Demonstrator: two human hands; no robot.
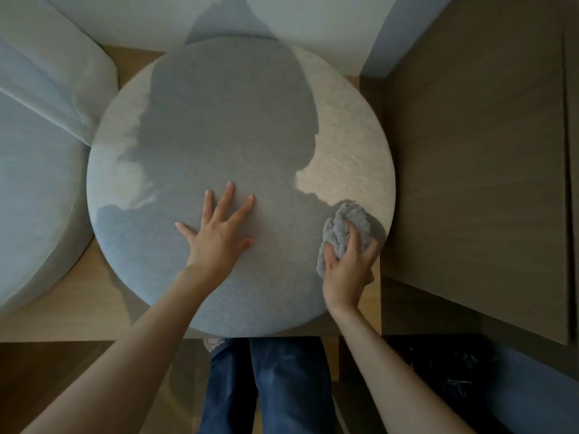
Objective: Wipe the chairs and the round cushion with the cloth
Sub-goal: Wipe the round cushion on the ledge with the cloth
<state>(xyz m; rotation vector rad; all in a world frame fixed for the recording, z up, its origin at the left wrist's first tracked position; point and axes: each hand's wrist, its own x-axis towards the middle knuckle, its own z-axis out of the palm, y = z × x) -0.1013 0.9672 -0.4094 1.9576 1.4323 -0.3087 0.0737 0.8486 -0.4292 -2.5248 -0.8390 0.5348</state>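
Grey cloth gripped by right hand on round cushion; left hand flat.

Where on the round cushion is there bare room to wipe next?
Bare: the far half of the round cushion beyond the left hand, and its near-left part. Crowded: the near-right rim, where the right hand grips the cloth.

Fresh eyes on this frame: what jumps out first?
The big round grey fabric cushion fills the centre, half in the person's shadow, its right part sunlit. The left hand presses flat on it with fingers spread, while the right hand grips a crumpled grey cloth near the cushion's right edge.
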